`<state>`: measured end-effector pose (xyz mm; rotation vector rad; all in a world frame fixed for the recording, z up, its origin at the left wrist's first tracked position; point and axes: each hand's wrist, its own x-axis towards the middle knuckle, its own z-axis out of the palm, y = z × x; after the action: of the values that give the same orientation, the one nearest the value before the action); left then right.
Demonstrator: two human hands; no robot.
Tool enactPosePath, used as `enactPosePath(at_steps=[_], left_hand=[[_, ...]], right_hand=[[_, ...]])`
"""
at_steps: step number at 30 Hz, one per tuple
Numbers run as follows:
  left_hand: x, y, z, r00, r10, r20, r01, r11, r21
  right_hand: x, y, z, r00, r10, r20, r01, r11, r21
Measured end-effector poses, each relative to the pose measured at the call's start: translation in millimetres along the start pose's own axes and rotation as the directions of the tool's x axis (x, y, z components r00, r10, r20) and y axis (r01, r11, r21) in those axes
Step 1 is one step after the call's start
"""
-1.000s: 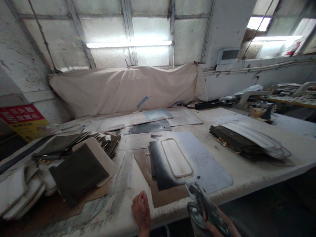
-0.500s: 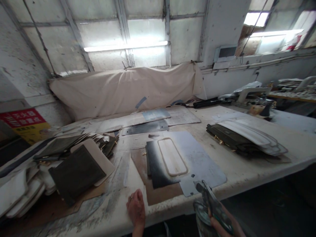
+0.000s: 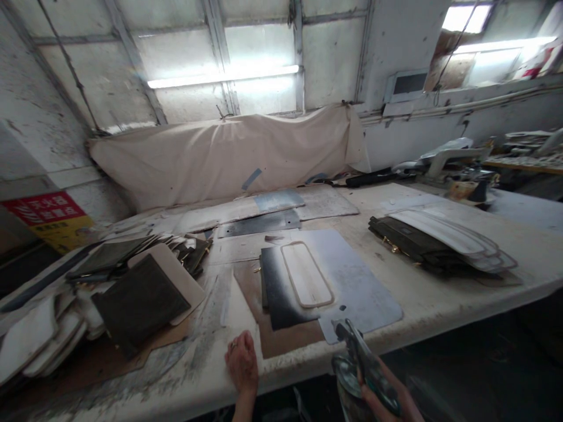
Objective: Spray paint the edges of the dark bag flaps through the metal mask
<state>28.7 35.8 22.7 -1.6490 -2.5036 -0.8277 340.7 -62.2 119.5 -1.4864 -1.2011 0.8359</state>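
Observation:
My right hand [image 3: 387, 390] is closed around a spray gun [image 3: 358, 354] with a metal cup [image 3: 347, 381] beneath it, at the table's front edge. The gun's nozzle end is over the near edge of a blue-grey sheet [image 3: 365, 281]. That sheet lies partly under a white rounded panel with a tan rim [image 3: 308, 275]; at its left is a black-sprayed area [image 3: 281, 302]. A brown board [image 3: 290, 346] shows below. My left hand [image 3: 243, 363] rests on the table edge left of the board, its fingers curled in, with nothing visible in them.
At left lie a dark olive panel [image 3: 145, 299] and stacked dark pieces with white flaps [image 3: 30, 337]. Another stack of dark pieces [image 3: 417, 249], with gold clasps and white flaps, sits at right. Behind the table hangs a beige cloth [image 3: 229, 158]; a sewing machine [image 3: 453, 158] stands far right.
The spray gun in my right hand has shifted a little to the left along the sheet's near edge. My left hand stays almost where it was. The view has tilted slightly.

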Motion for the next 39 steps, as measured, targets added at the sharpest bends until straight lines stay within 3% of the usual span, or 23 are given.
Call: enactPosePath(at_steps=[2,6,8,12,22,26,33,39], left_hand=[[0.0,1.5,-0.8,1.000,0.002,-0.002,-0.002,1.000,-0.002],[-0.9,2.1,-1.5,1.000,-0.001,-0.007,0.001,1.000,-0.006],[-1.6,1.3,-1.3,1.000,0.000,-0.006,0.000,1.000,-0.010],[-2.1,0.1,-0.9,1.000,0.000,-0.013,0.000,1.000,-0.013],[-1.7,-0.5,3.0,0.999,0.010,-0.046,-0.009,1.000,0.024],[-1.2,-0.1,1.7,0.998,0.028,-0.064,-0.026,0.999,0.030],[-1.0,-1.9,2.9,0.998,0.025,-0.059,-0.024,1.000,0.014],[-0.9,-0.4,-0.7,1.000,-0.017,-0.022,0.017,1.000,-0.015]], right_hand=[[-1.7,-4.1,5.2,0.999,-0.032,0.011,0.032,0.999,-0.008],[-3.4,-27.0,11.3,0.955,-0.161,0.250,0.171,0.985,-0.016],[-4.1,-37.6,13.6,0.933,-0.211,0.293,0.219,0.976,0.004],[-5.3,-41.2,16.6,0.939,-0.202,0.279,0.208,0.978,0.009],[-3.3,0.8,1.8,0.961,-0.186,0.206,0.188,0.982,0.008],[-2.9,-5.9,-6.8,0.977,-0.090,0.195,0.097,0.995,-0.027],[-0.4,-14.9,-18.0,0.998,0.003,0.069,0.004,0.996,-0.094],[9.6,-33.8,-1.8,0.992,-0.009,0.128,0.016,0.998,-0.055]])
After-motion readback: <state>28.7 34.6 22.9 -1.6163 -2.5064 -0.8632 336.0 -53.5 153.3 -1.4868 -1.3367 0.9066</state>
